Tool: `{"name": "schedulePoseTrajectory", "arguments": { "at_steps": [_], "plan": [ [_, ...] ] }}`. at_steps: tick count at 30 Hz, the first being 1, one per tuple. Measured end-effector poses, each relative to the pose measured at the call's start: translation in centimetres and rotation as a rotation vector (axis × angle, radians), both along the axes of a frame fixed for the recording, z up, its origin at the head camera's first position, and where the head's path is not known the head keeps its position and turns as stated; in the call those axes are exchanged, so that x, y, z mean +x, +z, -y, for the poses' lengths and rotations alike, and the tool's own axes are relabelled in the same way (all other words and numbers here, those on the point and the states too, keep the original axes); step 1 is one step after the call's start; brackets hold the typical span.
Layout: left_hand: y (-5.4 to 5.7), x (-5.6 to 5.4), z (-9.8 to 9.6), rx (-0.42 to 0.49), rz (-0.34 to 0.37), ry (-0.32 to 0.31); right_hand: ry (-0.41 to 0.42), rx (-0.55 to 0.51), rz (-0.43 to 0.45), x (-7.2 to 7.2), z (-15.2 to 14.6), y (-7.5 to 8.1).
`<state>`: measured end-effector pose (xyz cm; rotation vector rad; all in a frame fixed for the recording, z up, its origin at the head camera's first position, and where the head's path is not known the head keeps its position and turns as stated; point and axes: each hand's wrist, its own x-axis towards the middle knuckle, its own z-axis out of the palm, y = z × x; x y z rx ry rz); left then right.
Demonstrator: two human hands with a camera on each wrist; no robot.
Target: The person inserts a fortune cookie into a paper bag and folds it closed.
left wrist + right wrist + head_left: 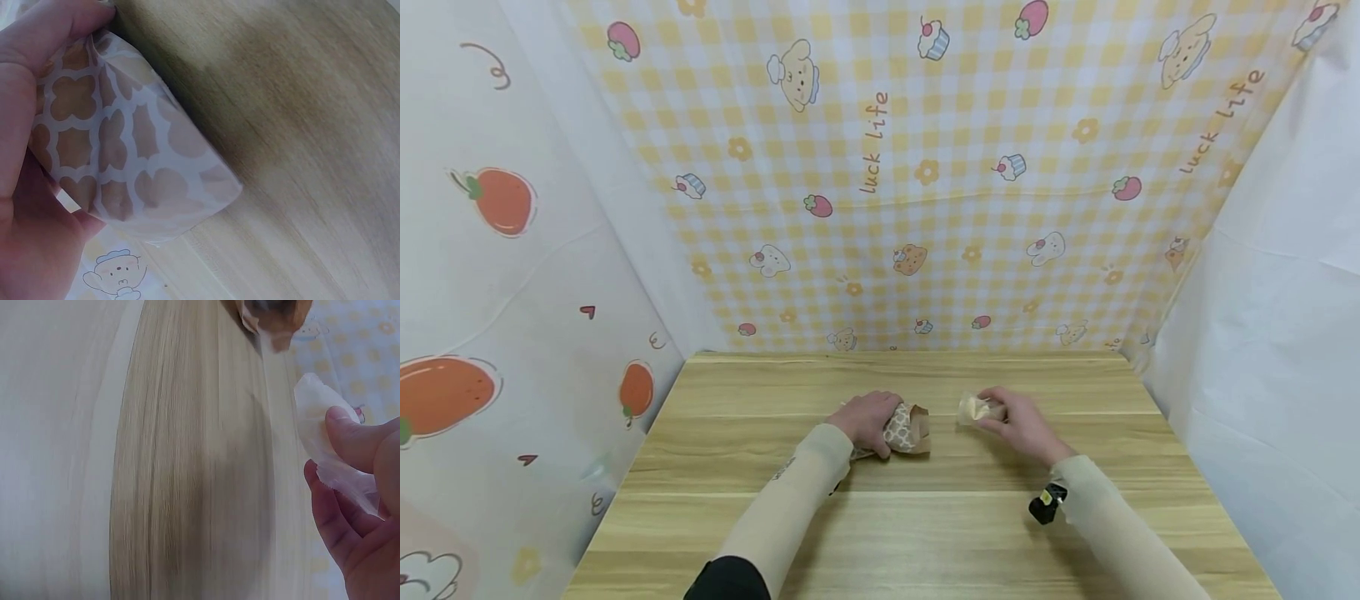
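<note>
My left hand (pixel 867 418) grips a brown paper bag (pixel 901 429) with a white lattice pattern, lying on its side on the wooden table. The bag's crumpled mouth faces right, toward my other hand. In the left wrist view the bag's closed end (pixel 169 181) sticks out past the thumb and fingers. Between thumb and fingers, my right hand (pixel 1021 423) pinches a small translucent wrapped packet (pixel 974 409) with something pale yellow in it. The right wrist view shows the packet's whitish wrapping (pixel 322 412) held off the table; its exact contents are hidden.
The wooden table (pixel 940 542) reaches back to a yellow checked cloth (pixel 880 225) with cartoon prints. White sheets stand along the left (pixel 550 292) and right (pixel 1262 333) sides. A small black device (pixel 1047 504) sits on the right wrist.
</note>
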<state>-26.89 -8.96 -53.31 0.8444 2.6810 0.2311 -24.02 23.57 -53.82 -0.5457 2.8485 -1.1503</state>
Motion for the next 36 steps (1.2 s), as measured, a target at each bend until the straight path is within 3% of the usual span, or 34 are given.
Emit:
{"name": "schedulePoseTrajectory", "arguments": {
  "at_steps": [10, 20, 25, 36],
  "plan": [
    [0.0, 0.0, -0.1, -0.003, 0.008, 0.003, 0.062, -0.004, -0.022, -0.3, 3.5, 0.3],
    [0.1, 0.0, -0.2, 0.0, 0.007, 0.003, 0.163, -0.026, 0.033, -0.7, 6.4, 0.3],
    [0.2, 0.1, -0.2, 0.005, -0.004, -0.001, 0.134, -0.066, 0.021, -0.9, 7.4, -0.3],
    [-0.2, 0.4, -0.4, 0.041, 0.026, 0.017, -0.088, -0.14, 0.077, -0.5, 9.5, -1.6]
  ]
}}
